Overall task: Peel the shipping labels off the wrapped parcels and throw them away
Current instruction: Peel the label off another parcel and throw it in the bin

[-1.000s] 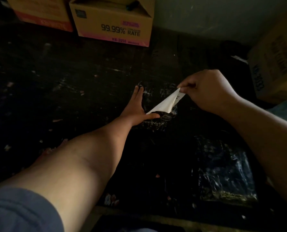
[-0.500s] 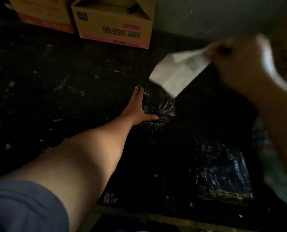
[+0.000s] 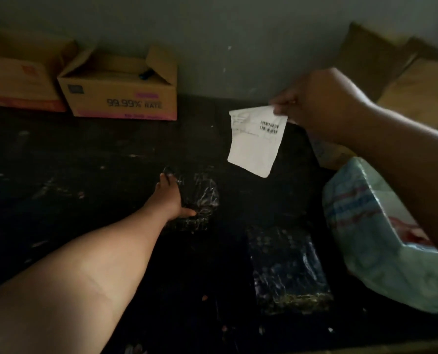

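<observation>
My right hand (image 3: pixel 317 103) pinches white barcoded paper label (image 3: pixel 256 141) in air — up and right of small dark plastic-wrapped parcel (image 3: pixel 200 198); left hand (image 3: pixel 170 198) rests flat on parcel, fingers straight.

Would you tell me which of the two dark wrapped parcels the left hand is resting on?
The farther dark plastic-wrapped parcel; the left hand lies flat on it, while the nearer one lies untouched.
</observation>
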The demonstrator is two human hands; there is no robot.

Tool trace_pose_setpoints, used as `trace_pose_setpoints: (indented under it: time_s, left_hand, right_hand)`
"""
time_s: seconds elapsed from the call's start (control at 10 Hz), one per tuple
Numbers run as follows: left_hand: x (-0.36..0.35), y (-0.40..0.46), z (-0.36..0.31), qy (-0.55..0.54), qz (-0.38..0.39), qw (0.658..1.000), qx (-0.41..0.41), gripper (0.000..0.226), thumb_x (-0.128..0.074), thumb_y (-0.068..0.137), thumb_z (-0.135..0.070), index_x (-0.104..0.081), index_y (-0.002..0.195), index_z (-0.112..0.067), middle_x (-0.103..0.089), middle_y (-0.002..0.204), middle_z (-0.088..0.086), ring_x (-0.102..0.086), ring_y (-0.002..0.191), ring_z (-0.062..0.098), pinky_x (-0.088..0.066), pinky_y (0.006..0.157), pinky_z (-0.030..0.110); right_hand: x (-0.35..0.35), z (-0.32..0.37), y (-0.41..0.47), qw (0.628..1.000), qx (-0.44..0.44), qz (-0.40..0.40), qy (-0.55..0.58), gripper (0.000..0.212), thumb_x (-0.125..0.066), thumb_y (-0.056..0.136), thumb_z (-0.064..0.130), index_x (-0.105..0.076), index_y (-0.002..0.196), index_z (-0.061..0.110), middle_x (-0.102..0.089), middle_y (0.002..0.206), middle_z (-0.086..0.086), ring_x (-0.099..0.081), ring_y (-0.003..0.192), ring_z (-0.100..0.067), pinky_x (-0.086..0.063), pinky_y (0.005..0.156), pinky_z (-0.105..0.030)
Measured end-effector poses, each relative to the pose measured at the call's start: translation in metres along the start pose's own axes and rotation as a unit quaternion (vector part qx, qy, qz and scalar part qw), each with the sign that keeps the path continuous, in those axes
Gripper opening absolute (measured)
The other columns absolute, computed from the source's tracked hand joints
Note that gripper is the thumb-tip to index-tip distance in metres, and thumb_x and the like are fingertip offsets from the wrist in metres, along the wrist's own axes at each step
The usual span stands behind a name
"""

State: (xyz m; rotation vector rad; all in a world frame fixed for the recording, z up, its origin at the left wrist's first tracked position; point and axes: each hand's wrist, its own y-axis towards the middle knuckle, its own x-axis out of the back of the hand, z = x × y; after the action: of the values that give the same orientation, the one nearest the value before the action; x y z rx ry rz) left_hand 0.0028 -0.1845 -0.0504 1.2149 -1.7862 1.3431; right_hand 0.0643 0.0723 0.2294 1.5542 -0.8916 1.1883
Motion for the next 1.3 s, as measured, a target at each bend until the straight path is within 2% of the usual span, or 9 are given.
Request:
trace_pose_setpoints:
  time_s: [0.1, 0.2, 0.4, 0.6, 0.7, 0.8, 1.0, 1.2, 1.3]
  left_hand:
    - [0.012, -0.008, -0.022, 0.065, 0.025, 0.998, -0.008, 0.142, -0.081, 0.066, -0.067, 0.009, 0.159, -0.009, 0.011, 0.165, 0.021, -0.001, 0.154, 0.038, -0.015, 0.124, 0.049]
    - [0.011, -0.02, -0.058, 0.082, -0.03, 0.994, -0.065, 0.125, -0.066, 0.072, -0.079, -0.003, 0.161, -0.018, -0.003, 0.168, 0.011, -0.007, 0.154, 0.029, -0.012, 0.124, 0.051]
    - [-0.019, -0.063, -0.188, 0.042, -0.094, 0.976, -0.193, 0.09, -0.047, 0.091, -0.072, -0.019, 0.16, -0.022, -0.021, 0.165, 0.004, -0.026, 0.149, 0.027, -0.022, 0.121, 0.043]
    - [-0.089, -0.104, -0.325, 0.007, -0.058, 0.955, -0.291, 0.087, -0.042, 0.092, -0.073, -0.022, 0.16, -0.024, -0.014, 0.167, 0.004, -0.029, 0.148, 0.032, -0.028, 0.119, 0.041]
    - [-0.119, -0.121, -0.38, -0.019, -0.034, 0.944, -0.326, 0.086, -0.039, 0.094, -0.072, -0.016, 0.161, -0.023, -0.004, 0.169, 0.003, -0.021, 0.151, 0.03, -0.025, 0.12, 0.041]
    - [-0.141, -0.132, -0.422, -0.019, -0.036, 0.937, -0.346, 0.086, -0.037, 0.095, -0.07, -0.01, 0.161, -0.022, 0.005, 0.169, 0.006, -0.006, 0.155, 0.028, -0.016, 0.123, 0.042]
    - [-0.16, -0.134, -0.475, 0.001, -0.063, 0.939, -0.337, 0.082, -0.034, 0.098, -0.065, -0.013, 0.161, -0.016, 0.003, 0.168, 0.013, 0.006, 0.155, 0.027, -0.003, 0.124, 0.041]
    - [-0.175, -0.11, -0.48, 0.013, -0.088, 0.943, -0.32, 0.084, -0.029, 0.098, -0.068, -0.022, 0.159, -0.011, 0.0, 0.169, 0.009, 0.002, 0.155, 0.024, -0.002, 0.125, 0.04]
    - [-0.185, -0.101, -0.478, 0.02, -0.105, 0.942, -0.319, 0.088, -0.022, 0.093, -0.075, -0.029, 0.157, -0.015, -0.005, 0.169, 0.007, -0.002, 0.155, 0.026, -0.002, 0.125, 0.042]
  right_hand:
    - [0.015, -0.023, -0.016, 1.0, -0.024, -0.002, -0.009, 0.026, -0.061, 0.092, 0.029, -0.071, 0.115, 0.023, -0.07, 0.116, 0.004, -0.061, 0.113, -0.017, -0.038, 0.091, -0.021]
    - [0.03, -0.054, -0.036, 0.999, -0.039, 0.005, -0.02, 0.026, -0.062, 0.092, 0.029, -0.071, 0.115, 0.024, -0.072, 0.112, 0.0, -0.063, 0.11, -0.023, -0.046, 0.096, -0.034]
    - [0.058, -0.14, -0.099, 0.992, -0.05, 0.057, -0.105, 0.023, -0.055, 0.095, 0.026, -0.073, 0.107, 0.02, -0.072, 0.111, 0.001, -0.067, 0.101, -0.018, -0.05, 0.091, -0.033]
    - [0.083, -0.236, -0.191, 0.985, -0.119, 0.035, -0.123, 0.018, -0.065, 0.087, 0.014, -0.076, 0.1, 0.018, -0.071, 0.107, 0.002, -0.062, 0.101, -0.014, -0.037, 0.088, -0.013]
    - [0.093, -0.273, -0.234, 0.98, -0.185, 0.008, -0.07, 0.023, -0.068, 0.086, 0.009, -0.073, 0.108, 0.016, -0.07, 0.109, 0.002, -0.061, 0.096, -0.007, -0.046, 0.081, -0.015]
    - [0.1, -0.302, -0.263, 0.958, -0.271, 0.048, -0.084, 0.025, -0.058, 0.092, 0.011, -0.069, 0.114, 0.01, -0.071, 0.103, -0.013, -0.067, 0.095, -0.026, -0.053, 0.083, -0.032]
    - [0.103, -0.339, -0.295, 0.938, -0.327, 0.055, -0.099, 0.024, -0.051, 0.093, 0.02, -0.07, 0.1, 0.007, -0.068, 0.099, -0.017, -0.063, 0.091, -0.035, -0.052, 0.083, -0.044]
    - [0.103, -0.368, -0.308, 0.95, -0.266, 0.048, -0.158, 0.038, -0.056, 0.095, 0.015, -0.056, 0.133, 0.013, -0.063, 0.129, -0.005, -0.059, 0.118, -0.02, -0.044, 0.091, -0.023]
    - [0.089, -0.397, -0.304, 0.951, -0.267, 0.018, -0.153, 0.031, -0.056, 0.095, 0.022, -0.066, 0.121, 0.011, -0.067, 0.121, -0.007, -0.062, 0.112, -0.021, -0.046, 0.094, -0.027]
